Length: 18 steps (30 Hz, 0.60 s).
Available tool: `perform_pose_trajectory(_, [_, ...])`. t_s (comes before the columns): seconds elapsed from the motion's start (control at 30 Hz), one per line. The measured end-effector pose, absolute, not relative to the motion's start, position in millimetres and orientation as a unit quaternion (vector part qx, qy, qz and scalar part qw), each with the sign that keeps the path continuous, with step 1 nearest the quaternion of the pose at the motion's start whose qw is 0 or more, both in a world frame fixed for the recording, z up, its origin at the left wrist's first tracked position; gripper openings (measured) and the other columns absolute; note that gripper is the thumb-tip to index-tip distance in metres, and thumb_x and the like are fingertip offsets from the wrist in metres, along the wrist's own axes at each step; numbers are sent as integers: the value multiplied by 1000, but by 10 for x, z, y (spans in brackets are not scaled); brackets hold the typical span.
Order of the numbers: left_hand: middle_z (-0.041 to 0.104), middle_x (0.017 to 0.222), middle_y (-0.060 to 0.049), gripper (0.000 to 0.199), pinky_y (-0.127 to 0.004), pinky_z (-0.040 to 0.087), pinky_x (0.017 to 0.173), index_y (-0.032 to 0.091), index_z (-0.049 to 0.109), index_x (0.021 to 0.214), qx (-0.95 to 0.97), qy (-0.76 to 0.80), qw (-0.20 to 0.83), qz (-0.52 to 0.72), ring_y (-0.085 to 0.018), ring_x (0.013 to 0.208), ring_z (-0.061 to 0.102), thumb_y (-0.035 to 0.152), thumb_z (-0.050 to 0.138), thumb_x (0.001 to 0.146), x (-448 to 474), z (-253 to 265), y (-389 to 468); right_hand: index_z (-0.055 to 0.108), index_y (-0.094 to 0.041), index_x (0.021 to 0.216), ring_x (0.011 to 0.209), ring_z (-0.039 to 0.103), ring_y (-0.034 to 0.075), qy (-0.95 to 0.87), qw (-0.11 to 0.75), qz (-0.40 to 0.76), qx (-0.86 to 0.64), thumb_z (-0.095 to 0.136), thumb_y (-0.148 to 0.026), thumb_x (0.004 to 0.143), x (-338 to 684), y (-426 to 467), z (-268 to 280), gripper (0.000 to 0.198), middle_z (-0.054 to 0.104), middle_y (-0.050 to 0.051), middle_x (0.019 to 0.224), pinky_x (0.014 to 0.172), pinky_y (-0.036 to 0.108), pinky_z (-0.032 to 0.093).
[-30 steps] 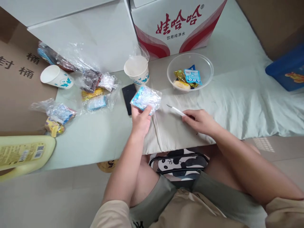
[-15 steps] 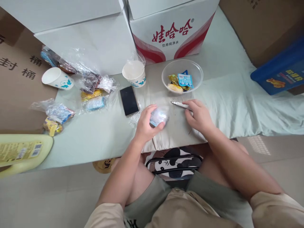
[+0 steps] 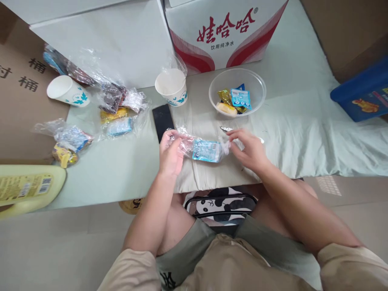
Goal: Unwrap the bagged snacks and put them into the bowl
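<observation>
Clear plastic wrap [image 3: 187, 144] stretches between two bare hands, with a blue packet [image 3: 206, 150] inside it, near the front edge of the cloth-covered worktop [image 3: 121, 169]. The packet's pale print is too small to read. The left hand [image 3: 172, 151] has its grip closed on the wrap's gathered left end, thumb against fingers. The right hand [image 3: 248, 147] pinches the twisted right end; a knife [image 3: 226, 129] shows past its fingers, and whether that grip also has hold of it, I cannot tell.

Behind stands a white box [image 3: 188, 20] lettered in red 娃哈哈 with ®, and 饮用纯净水 in smaller dark characters beneath. Before it, a clear bowl [image 3: 258, 95] holds several snacks [image 3: 241, 98], the blue one bearing a white label too small to read. Beside the left hand lies a phone [image 3: 162, 119], screen dark, and behind that a leaf-printed cup [image 3: 172, 89] stands upright. Another cup [image 3: 71, 93] lies tipped by bagged snacks [image 3: 113, 101]. On the brown carton [image 3: 18, 113], 桶 reads twice, next to a character cut by the frame's edge. The yellow jug [image 3: 27, 188] carries a black-and-white code and illegible lines; the blue container [image 3: 360, 95] has blurred lettering.
</observation>
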<state>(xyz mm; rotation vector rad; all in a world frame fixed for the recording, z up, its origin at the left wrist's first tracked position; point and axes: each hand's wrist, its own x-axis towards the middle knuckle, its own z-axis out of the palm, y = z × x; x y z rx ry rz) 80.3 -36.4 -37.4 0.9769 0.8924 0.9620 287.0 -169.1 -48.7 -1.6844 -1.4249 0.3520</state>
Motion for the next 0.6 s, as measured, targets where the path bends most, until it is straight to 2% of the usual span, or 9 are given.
perform_pose_trajectory(0.07, [67,93,0,28,-35,60,84,25,56,98,492,412,629,439,-18,88,73,20,70,74,731,-414,-329,61,-25,93,107,70,26,-502,477,113,-712,51,-15,86,2950,-1704,-489,16,74,8,111,94,47,56])
perform_pose_trajectory(0.17, [63,122,-6,40,-40,56,101,26,58,115,656,400,486,417,-23,116,67,17,66,76,633,-483,-305,59,-27,114,114,68,26,-473,515,109,-706,48,-17,87,3009,-1713,-501,30,71,8,122,97,47,55])
perform_pose_trajectory(0.23, [57,135,-9,47,-45,49,112,25,60,122,758,370,380,380,-26,130,59,17,69,76,598,-520,-304,54,-27,129,110,69,27,-517,492,124,-689,57,-26,86,3002,-1702,-508,43,72,9,121,96,48,56])
perform_pose_trajectory(0.27, [55,139,-10,45,-47,46,116,24,63,121,792,359,336,362,-28,133,56,18,71,76,589,-532,-307,54,-27,131,104,70,27,-543,468,124,-686,62,-29,84,2989,-1691,-506,47,73,8,114,93,48,57])
perform_pose_trajectory(0.3, [53,140,-10,38,-49,44,118,23,66,115,815,354,301,347,-28,135,54,18,72,77,585,-538,-310,57,-26,127,98,71,28,-564,445,114,-686,65,-30,83,2974,-1681,-497,45,75,7,106,90,48,58])
perform_pose_trajectory(0.4, [54,138,-8,10,-49,46,117,22,71,92,840,358,244,327,-27,133,55,18,69,83,570,-499,-323,67,-26,96,95,72,27,-591,429,49,-682,61,-24,86,2936,-1676,-417,11,75,5,90,89,48,57])
perform_pose_trajectory(0.5, [55,139,-8,4,-48,50,112,21,70,83,840,346,218,355,-27,134,55,18,68,83,512,-358,-360,66,-25,83,105,72,27,-600,472,8,-646,59,-20,87,2922,-1764,-269,10,77,6,97,93,46,57])
perform_pose_trajectory(0.57, [60,133,-8,3,-45,54,105,20,69,80,844,310,231,371,-26,127,61,18,69,81,450,-237,-405,67,-25,85,94,74,23,-627,470,49,-620,57,-19,89,2925,-1868,-178,12,78,4,95,86,39,58])
perform_pose_trajectory(0.6, [65,125,-8,3,-42,58,98,20,69,79,846,289,257,366,-24,116,66,18,69,81,418,-180,-434,68,-25,89,84,74,20,-648,448,94,-609,56,-20,90,2929,-1924,-146,13,78,3,91,79,35,58])
